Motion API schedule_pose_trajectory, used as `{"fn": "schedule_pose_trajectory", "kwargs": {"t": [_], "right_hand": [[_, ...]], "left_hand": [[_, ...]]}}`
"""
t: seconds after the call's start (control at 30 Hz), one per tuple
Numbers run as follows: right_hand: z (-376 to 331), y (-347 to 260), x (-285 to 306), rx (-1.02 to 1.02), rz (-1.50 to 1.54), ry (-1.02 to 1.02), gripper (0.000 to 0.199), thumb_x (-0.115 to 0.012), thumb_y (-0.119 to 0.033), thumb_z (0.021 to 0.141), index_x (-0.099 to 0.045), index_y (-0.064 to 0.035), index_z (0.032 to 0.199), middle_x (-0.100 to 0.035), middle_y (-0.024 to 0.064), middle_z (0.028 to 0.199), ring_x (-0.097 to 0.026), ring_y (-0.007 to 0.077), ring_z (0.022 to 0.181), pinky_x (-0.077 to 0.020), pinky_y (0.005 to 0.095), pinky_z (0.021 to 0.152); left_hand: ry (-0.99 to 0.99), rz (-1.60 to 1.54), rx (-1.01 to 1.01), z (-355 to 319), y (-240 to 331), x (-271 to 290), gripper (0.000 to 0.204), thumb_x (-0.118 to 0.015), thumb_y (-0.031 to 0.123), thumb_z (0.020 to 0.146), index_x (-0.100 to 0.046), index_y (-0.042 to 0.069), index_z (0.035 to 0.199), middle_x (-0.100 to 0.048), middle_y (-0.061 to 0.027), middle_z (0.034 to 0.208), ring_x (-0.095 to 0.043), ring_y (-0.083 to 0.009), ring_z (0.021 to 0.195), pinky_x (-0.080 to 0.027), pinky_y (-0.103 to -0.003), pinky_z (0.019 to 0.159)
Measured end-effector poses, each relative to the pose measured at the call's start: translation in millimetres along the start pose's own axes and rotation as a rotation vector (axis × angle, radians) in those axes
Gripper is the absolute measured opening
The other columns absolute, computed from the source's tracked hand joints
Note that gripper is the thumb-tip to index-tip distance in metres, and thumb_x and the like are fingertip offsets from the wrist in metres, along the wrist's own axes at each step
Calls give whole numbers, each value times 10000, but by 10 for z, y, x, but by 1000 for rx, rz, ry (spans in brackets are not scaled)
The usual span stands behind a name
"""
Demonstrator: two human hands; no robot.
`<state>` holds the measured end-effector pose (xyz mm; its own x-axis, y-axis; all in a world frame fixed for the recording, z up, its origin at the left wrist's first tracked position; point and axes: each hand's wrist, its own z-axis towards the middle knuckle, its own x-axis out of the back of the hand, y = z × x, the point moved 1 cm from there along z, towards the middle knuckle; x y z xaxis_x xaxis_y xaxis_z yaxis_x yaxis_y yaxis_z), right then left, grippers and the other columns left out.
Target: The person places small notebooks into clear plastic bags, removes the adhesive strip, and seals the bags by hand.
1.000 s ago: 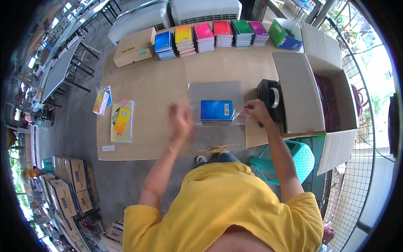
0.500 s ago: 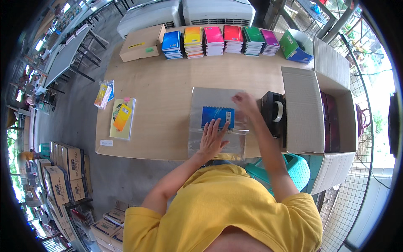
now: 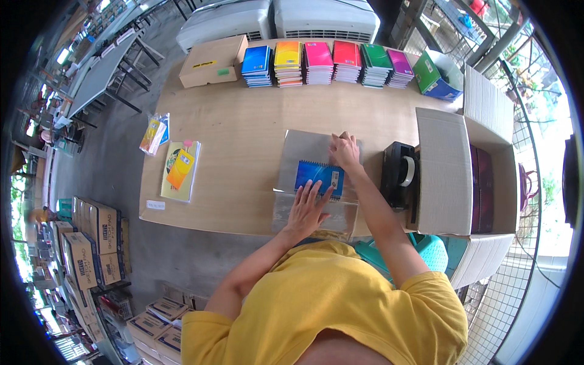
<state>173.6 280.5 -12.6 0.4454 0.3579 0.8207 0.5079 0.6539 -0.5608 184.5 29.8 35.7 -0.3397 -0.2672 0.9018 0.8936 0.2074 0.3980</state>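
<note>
Blue spiral notebook (image 3: 316, 171) lies on clear plastic sheet (image 3: 304, 145), near front edge of counter (image 3: 231, 134). Left hand (image 3: 308, 210) open, fingers spread over notebook's lower part. Right hand (image 3: 345, 150) at sheet's upper right, fingers bent; cannot tell whether pinching. Best: light, steady left press, plastic sheet flat, spiral unsnagged. Black case (image 3: 394, 182) limits right side; wider room leftward, toward pale book (image 3: 182, 193).

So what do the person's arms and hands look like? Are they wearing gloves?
No gloves: the left hand and right hand are both bare. The person wears a yellow shirt with short sleeves. I can't see any watch or bracelet.
</note>
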Motion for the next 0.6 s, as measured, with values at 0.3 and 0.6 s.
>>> {"fn": "schedule_pose_trajectory", "kwargs": {"t": [0.3, 0.6], "right_hand": [[125, -91, 133, 312, -155, 38, 187, -822, -147, 648, -695, -168, 785, -607, -17, 1011, -546, 243, 1065, -438, 441, 856], [284, -294, 345, 393, -217, -46, 244, -834, -170, 632, -661, -150, 802, -688, 22, 869, -650, 253, 951, -466, 422, 823]], "left_hand": [[-10, -33, 28, -35, 2, 39, 867, -758, 283, 811, -301, 221, 1545, -270, -169, 1541, -259, -416, 1433, -237, -567, 1167], [-20, -25, 32, -36, 27, 78, 872, -760, 266, 809, -298, 221, 1547, -277, -173, 1546, -276, -417, 1428, -245, -571, 1164]]}}
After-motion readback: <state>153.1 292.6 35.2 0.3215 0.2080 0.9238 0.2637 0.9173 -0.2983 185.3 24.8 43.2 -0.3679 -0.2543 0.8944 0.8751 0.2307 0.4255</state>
